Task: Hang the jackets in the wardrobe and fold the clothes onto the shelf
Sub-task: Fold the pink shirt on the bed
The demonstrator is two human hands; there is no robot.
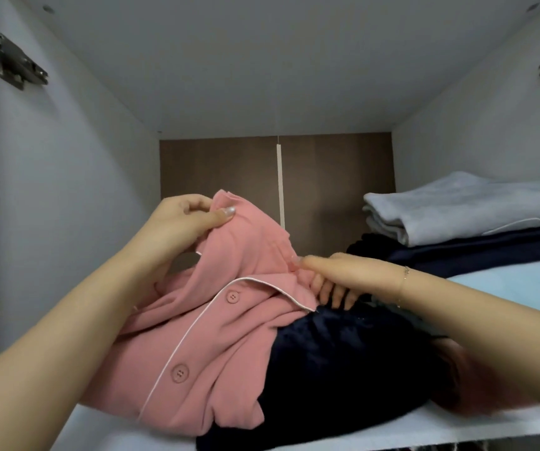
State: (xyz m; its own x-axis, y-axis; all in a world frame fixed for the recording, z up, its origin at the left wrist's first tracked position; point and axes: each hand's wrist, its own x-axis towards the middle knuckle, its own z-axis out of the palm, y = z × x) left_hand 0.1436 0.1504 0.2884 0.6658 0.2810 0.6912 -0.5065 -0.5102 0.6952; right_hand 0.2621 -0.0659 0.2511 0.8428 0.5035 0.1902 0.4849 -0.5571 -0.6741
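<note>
The left hand (184, 219) pinches a raised fold of the pink pyjama top (197, 346) between thumb and curled fingers; the right hand (337, 278) pinches the same garment's upper edge just right of that fold. The top lies at the near edge of the white shelf (392, 431), draped partly over a dark navy garment (343, 369) on its right. The pink fabric is soft, matte knit with white piping and flat round buttons; it is judged light, limp and non-slippery, and best taken at collar or shoulder seams, not the button placket. The navy piece looks plush. Farther right, a grey folded towel (457, 206) tops a stack of dark and pale blue cloth. The brown back panel (223, 170) closes the compartment.
</note>
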